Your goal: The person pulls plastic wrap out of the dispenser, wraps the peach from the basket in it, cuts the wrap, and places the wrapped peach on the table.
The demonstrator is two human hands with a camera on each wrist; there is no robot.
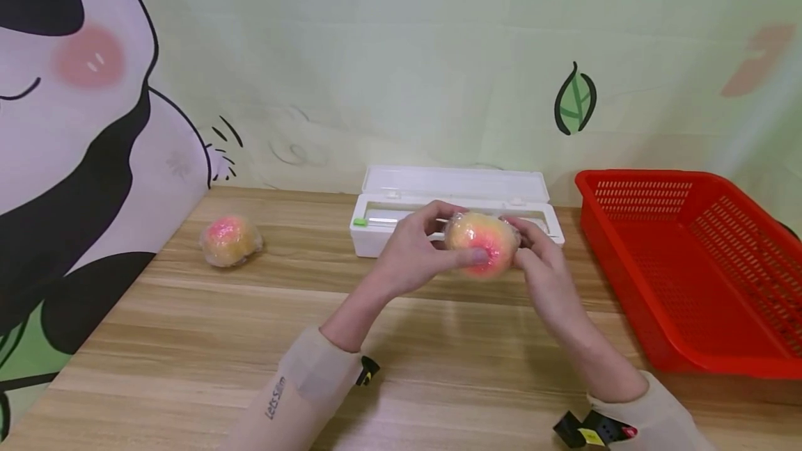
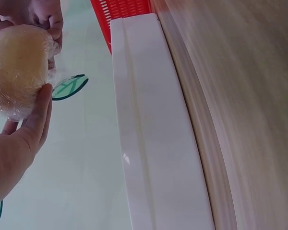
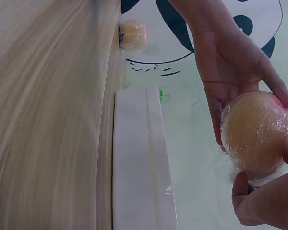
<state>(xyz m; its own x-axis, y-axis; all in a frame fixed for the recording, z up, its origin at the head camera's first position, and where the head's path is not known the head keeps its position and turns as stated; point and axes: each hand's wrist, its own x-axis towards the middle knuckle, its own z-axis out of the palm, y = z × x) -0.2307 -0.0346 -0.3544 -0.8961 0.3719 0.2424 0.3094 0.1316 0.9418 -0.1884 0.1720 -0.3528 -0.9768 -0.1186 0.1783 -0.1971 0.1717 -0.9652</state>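
Observation:
Both hands hold a yellow-and-pink peach (image 1: 481, 230) wrapped in clear cling film, raised in front of a white cling film dispenser (image 1: 370, 245). My left hand (image 1: 410, 256) grips it from the left, thumb across its near face and fingers behind. On the right side, my right hand (image 1: 551, 280) pinches the peach or its film between thumb and fingers; which of these is partly hidden. Loose film edges stick out from the wrapped peach (image 3: 257, 136) in the right wrist view. A second wrapped peach (image 1: 230, 241) rests on the table at the left.
The dispenser's lid (image 1: 454, 184) stands open against the wall side, and a green slider (image 1: 360, 222) sits at its left end. A red plastic basket (image 1: 633, 305) occupies the right of the wooden table (image 1: 188, 353). Behind is a printed wall cloth (image 1: 407, 89).

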